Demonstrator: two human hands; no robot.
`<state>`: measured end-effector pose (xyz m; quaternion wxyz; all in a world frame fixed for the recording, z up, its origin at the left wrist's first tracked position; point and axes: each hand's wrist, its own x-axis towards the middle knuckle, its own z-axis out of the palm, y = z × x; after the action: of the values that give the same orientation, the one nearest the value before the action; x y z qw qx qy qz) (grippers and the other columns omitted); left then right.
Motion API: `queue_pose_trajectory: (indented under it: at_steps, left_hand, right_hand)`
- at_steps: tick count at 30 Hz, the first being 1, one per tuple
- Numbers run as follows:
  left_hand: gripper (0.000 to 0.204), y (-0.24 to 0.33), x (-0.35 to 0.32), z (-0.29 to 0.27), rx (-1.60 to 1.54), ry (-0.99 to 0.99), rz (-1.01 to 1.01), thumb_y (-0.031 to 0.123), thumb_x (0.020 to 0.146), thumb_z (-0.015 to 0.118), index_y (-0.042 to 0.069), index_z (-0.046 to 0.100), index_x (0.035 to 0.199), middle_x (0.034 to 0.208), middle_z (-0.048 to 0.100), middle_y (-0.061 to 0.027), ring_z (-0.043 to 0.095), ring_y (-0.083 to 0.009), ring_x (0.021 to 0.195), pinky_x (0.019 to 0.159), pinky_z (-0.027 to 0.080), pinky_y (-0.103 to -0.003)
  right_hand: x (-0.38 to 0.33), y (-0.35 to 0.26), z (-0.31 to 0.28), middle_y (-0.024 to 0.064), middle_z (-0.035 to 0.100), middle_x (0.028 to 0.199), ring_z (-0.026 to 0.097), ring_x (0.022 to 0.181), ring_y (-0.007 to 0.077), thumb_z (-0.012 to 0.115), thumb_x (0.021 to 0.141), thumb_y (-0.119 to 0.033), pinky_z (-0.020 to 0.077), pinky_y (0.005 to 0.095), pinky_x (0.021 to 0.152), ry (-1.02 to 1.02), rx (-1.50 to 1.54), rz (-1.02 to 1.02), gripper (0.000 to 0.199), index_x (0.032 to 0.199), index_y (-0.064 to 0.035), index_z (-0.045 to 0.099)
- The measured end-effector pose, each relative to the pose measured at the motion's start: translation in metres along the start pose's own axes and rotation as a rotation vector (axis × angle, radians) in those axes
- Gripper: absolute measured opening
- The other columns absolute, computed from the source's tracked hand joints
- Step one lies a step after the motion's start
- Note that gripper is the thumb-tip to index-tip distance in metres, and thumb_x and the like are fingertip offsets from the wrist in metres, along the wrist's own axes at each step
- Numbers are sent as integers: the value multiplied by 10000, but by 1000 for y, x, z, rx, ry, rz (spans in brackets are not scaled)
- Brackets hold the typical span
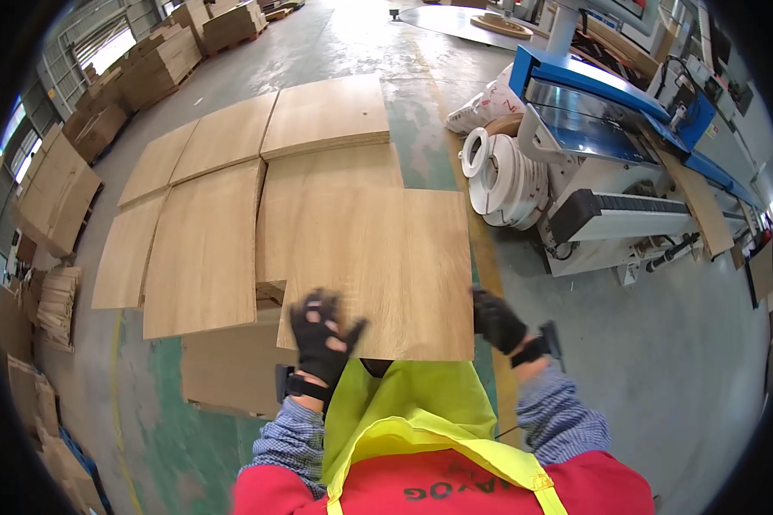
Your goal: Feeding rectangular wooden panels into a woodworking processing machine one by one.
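Both black-gloved hands hold a light-brown rectangular wooden panel (378,270) by its near edge, left hand (320,336) fingers spread on top, right hand (496,320) fingers curled around the corner.

Head-worn fisheye, steeply downward, close above the hands (404,330)

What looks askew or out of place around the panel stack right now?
The wood panels on the stack sit fanned and offset, with edges not flush. The panel gripped by the left hand and right hand overhangs the pile. Rolls of white edge banding lean loosely against the blue machine.
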<state>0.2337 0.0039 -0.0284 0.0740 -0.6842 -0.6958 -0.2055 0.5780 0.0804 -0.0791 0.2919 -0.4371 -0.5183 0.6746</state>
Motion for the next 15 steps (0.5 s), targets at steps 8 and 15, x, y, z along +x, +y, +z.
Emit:
queue_pose_trajectory:
  at_steps: [8,15]
  left_hand:
    - [559,-101,-21,19,-1020,-163,-539,353,818,619,-50,512,1190,1101,581,-174,517,-334,1034,904,407,-406]
    - [332,-5,1,-37,-415,-21,479,26,836,461,-16,554,1152,907,586,-144,554,-294,868,729,453,-418]
  right_hand:
    - [-39,-105,60,-36,517,658,461,568,49,602,866,-327,370,242,499,198,10,-132,310,800,-26,578]
    - [-152,-221,3,33,550,799,512,738,98,612,854,-214,407,274,618,484,-823,-651,211,919,-14,594]
